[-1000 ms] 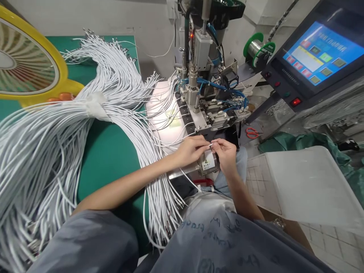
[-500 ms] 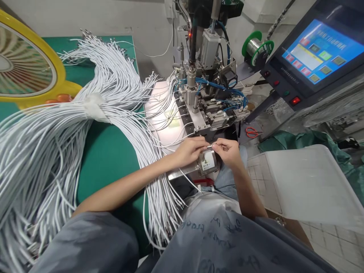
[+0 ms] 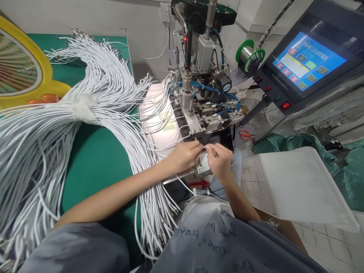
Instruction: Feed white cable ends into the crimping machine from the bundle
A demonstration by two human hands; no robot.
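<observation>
Both hands meet in front of the machine's lower front edge, fingertips nearly touching. My left hand (image 3: 184,155) is closed in a pinch on a thin white cable (image 3: 204,146), whose short end shows between the two hands. From the other side my right hand (image 3: 220,158) pinches the tip of that same cable, its fingers curled. The very end is too small to make out. Just below the fingers is a metal part with a white label (image 3: 202,163). Behind them stands the bench machine (image 3: 191,122) with metal cylinders and blue air tubes.
Bundled white cables (image 3: 113,110) spread over the green table (image 3: 96,163) at left, beside a yellow fan (image 3: 47,81). A control screen (image 3: 308,60), a solder wire spool (image 3: 247,53), red-handled scissors (image 3: 247,135) and a translucent plastic bin (image 3: 304,185) are on the right.
The view has shifted, so the scene sits further left. My right hand has turned slightly and its fingers are more curled. Both hands stay together at the machine's front, still on the cable.
</observation>
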